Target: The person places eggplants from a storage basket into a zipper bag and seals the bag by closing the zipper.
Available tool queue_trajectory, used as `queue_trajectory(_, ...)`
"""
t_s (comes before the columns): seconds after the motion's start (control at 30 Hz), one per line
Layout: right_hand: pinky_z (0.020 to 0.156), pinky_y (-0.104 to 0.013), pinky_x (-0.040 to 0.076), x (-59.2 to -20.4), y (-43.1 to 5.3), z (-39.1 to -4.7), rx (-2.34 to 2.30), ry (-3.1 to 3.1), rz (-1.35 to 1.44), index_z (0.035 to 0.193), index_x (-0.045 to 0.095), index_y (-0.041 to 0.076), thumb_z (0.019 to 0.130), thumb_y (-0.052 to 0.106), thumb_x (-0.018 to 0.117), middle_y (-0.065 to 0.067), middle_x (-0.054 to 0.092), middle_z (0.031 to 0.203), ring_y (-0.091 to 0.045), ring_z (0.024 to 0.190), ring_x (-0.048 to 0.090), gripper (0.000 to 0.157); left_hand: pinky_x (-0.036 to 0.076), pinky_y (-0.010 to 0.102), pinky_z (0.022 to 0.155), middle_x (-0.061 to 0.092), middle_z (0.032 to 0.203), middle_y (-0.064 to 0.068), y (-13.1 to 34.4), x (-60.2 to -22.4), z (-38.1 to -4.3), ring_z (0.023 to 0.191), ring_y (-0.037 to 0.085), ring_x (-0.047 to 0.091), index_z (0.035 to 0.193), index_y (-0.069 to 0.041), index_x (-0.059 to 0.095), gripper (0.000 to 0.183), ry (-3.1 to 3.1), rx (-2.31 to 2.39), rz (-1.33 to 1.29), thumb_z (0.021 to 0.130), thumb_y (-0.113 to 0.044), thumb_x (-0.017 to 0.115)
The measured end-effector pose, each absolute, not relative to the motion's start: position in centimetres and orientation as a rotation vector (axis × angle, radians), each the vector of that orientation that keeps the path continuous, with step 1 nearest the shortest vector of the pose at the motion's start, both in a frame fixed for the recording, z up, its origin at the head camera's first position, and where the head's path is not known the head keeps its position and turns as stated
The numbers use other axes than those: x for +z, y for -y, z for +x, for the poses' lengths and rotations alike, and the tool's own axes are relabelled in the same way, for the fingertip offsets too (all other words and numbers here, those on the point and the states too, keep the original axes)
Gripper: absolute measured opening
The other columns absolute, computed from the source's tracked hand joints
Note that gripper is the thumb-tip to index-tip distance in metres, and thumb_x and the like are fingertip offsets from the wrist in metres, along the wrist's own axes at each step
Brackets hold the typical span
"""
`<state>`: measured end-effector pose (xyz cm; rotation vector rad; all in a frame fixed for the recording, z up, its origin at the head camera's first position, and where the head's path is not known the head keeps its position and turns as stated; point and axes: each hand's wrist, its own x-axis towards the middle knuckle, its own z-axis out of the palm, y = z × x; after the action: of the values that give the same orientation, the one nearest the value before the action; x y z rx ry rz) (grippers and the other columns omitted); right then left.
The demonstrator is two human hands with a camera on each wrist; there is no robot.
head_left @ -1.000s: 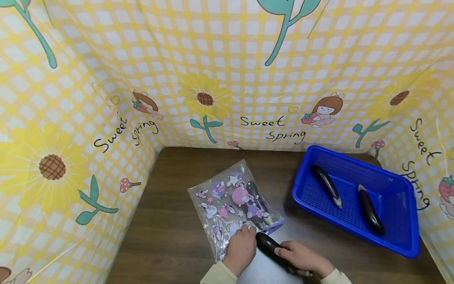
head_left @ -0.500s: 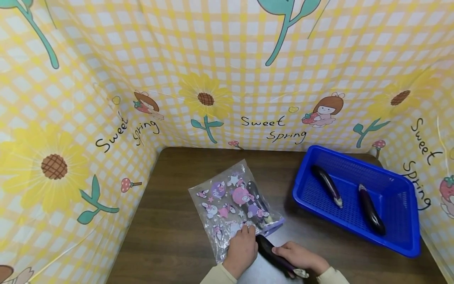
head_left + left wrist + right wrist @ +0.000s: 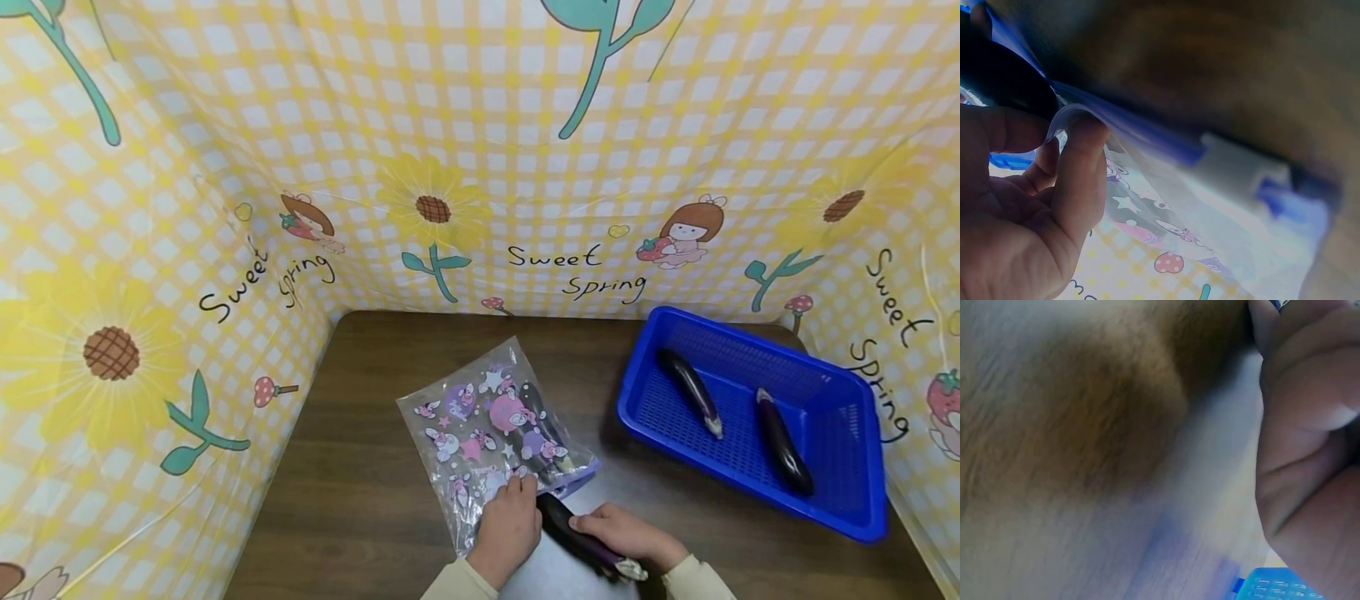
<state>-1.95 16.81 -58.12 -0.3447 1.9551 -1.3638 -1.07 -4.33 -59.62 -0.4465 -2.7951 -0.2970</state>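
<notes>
A clear plastic zip bag (image 3: 457,433) with pink and purple cartoon prints lies flat, one eggplant (image 3: 543,417) showing through its right side. At its near edge is my left hand (image 3: 510,521). In the left wrist view, thumb and finger pinch the purple-edged bag mouth (image 3: 1147,131), which bows up between them. My right hand (image 3: 626,533) grips a second dark eggplant (image 3: 564,525) around its stem half, thumb on top. The rounded end of this eggplant points at the bag mouth, right beside my left fingers. Its pale stem end faces me.
To the right stands a blue plastic basket (image 3: 738,425) holding two eggplants, one on the left (image 3: 690,392) and one on the right (image 3: 783,446). Yellow checked cloth (image 3: 480,167) walls in the brown wooden table (image 3: 337,467) at the back and sides.
My right hand and its eggplant have shifted slightly left toward the bag mouth, and the stem end has turned more into view. The left hand and bag stay nearly in place.
</notes>
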Motion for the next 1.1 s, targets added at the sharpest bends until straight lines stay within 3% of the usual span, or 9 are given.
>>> queue_trajectory(0.4, 0.057, -0.024, 0.042, -57.75, -16.33, -2.08, -1.314, -2.102, -0.424, 0.077, 0.064, 0.009, 0.095, 0.028, 0.051, 0.005, 0.056, 0.069, -0.007, 0.061, 0.052, 0.029, 0.037, 0.035, 0.039, 0.049, 0.072, 0.006, 4.54, -59.27, -0.99, 0.054, 0.022, 0.051, 0.091, -0.006, 0.052, 0.026, 2.817, -0.335, -0.459, 0.071, -0.018, 0.066)
queue_trajectory(1.1, 0.055, -0.026, 0.04, -58.04, -16.17, -2.05, -1.28, -2.214, -0.451, 0.076, 0.064, 0.013, 0.095, 0.031, 0.051, 0.007, 0.054, 0.066, -0.005, 0.06, 0.05, 0.03, 0.038, 0.036, 0.039, 0.052, 0.075, 0.006, 4.87, -59.38, -0.86, 0.055, 0.023, 0.053, 0.094, -0.006, 0.056, 0.027, 2.745, -0.371, -0.523, 0.071, -0.016, 0.065)
